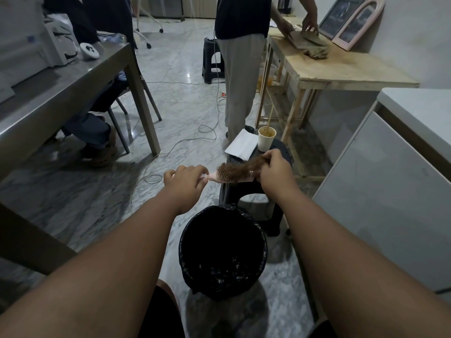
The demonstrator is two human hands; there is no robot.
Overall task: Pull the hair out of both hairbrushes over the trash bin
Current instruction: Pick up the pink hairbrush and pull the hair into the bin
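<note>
My left hand (186, 180) grips the handle of a pink hairbrush (220, 177), held level above and beyond the trash bin (262, 242). A wad of brown hair (244, 168) covers the bristles. My right hand (275, 172) pinches that hair at the brush's right end, lifting it partly off. The bin is round, lined with a black bag, and stands on the floor between my forearms. I see only this one hairbrush.
A black stool (284, 152) behind the brush carries a paper cup (266, 138) and white paper (240, 143). A person (240, 69) stands at a wooden table (341, 67). A steel table (61, 89) is left, a white cabinet (390, 191) right. Cables (185, 140) trail on the floor.
</note>
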